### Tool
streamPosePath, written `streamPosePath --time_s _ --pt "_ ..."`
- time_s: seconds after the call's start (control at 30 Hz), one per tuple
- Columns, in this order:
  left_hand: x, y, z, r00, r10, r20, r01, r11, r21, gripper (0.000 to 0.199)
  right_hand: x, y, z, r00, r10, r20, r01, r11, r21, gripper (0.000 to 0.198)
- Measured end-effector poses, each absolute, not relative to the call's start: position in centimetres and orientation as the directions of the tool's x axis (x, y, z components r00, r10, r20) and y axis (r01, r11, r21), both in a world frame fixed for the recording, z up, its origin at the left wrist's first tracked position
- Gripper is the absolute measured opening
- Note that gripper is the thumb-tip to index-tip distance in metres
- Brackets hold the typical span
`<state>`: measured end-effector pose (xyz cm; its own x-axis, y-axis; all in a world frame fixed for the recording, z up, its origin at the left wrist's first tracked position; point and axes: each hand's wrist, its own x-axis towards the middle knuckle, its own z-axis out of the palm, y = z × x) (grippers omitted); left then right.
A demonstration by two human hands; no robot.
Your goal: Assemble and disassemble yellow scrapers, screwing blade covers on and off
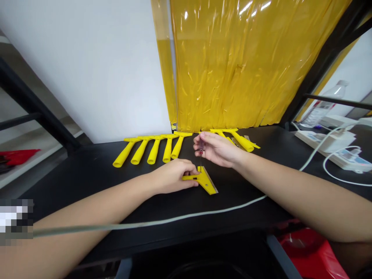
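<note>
My left hand (178, 176) is closed around the handle of a yellow scraper (205, 183) that lies on the black table, its blade edge turned to the right. My right hand (216, 149) grips a small screwdriver (200, 155) from above. The thin shaft points straight down, and its tip meets the scraper's head near the far screw. A second screw shows bare on the head's near half. Fingers hide most of the scraper's handle and the upper part of the screwdriver.
Several yellow scraper handles (152, 151) stand in a row at the back left. More yellow scraper parts (243, 142) lie behind my right hand. A white power strip (334, 149) and a plastic bottle (324, 104) are at the right. A pale cable (174, 219) crosses the table's front.
</note>
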<state>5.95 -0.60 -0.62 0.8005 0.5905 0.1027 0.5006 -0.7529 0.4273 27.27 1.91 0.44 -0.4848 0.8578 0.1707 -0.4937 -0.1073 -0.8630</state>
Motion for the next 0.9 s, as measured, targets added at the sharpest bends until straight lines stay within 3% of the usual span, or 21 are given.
streamPosePath --time_s 0.23,0.53,0.73,0.9 --pt "6.0 -0.9 -0.6 0.802 0.590 0.091 0.510 -0.756 0.411 0.021 27.7 0.5 0.1 -0.602 0.780 0.172 -0.534 -0.234 -0.813 0.024" --pt "6.0 -1.4 -0.4 0.802 0.594 0.070 0.509 -0.739 0.441 0.020 27.3 -0.1 0.3 -0.516 0.833 0.199 -0.553 -0.147 -0.820 0.039" --pt "6.1 -1.5 -0.4 0.803 0.590 0.090 0.499 -0.746 0.441 0.018 26.9 -1.0 0.1 -0.518 0.827 0.220 -0.582 -0.153 -0.799 0.025" --pt "6.1 -1.7 -0.4 0.806 0.582 0.110 0.490 -0.759 0.429 0.017 26.9 -1.2 0.2 -0.512 0.829 0.226 -0.533 -0.100 -0.840 0.028"
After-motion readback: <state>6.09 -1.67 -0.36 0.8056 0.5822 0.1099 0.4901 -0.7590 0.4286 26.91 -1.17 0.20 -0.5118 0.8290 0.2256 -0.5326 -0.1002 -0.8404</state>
